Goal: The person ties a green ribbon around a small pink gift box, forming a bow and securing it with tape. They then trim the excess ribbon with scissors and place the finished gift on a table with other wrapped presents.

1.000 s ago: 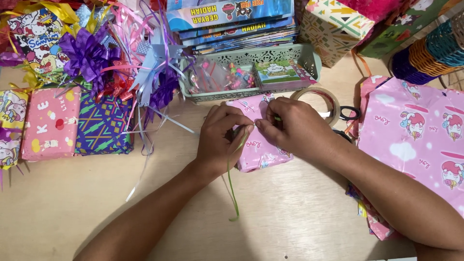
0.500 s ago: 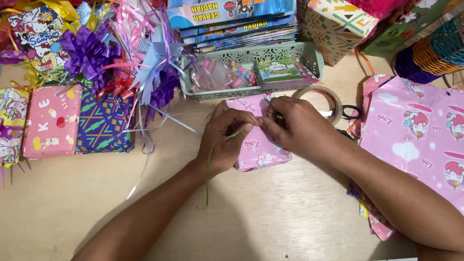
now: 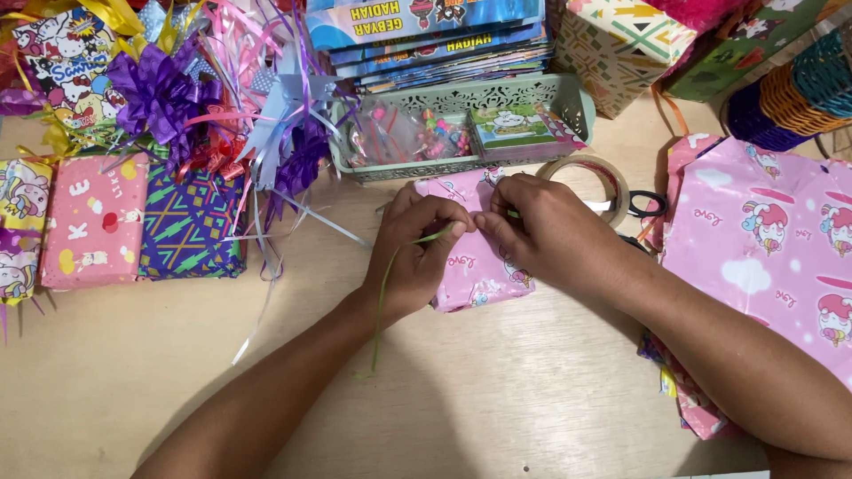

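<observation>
Green ribbon (image 3: 383, 293) is pinched by both hands' fingers (image 3: 461, 229) above the pink parcel (image 3: 475, 270).

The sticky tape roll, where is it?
In the head view, the tape roll lies on the table just beyond the right hand, right of centre, between the green basket and the black-handled scissors.

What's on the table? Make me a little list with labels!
left hand: left hand pinches a thin green ribbon
right hand: right hand pinches the ribbon's other end
under hands: small pink wrapped parcel
behind parcel: green basket of small trinkets
near right hand: tape roll, scissors
right side: pink wrapping paper
left side: wrapped presents and purple bow
</observation>
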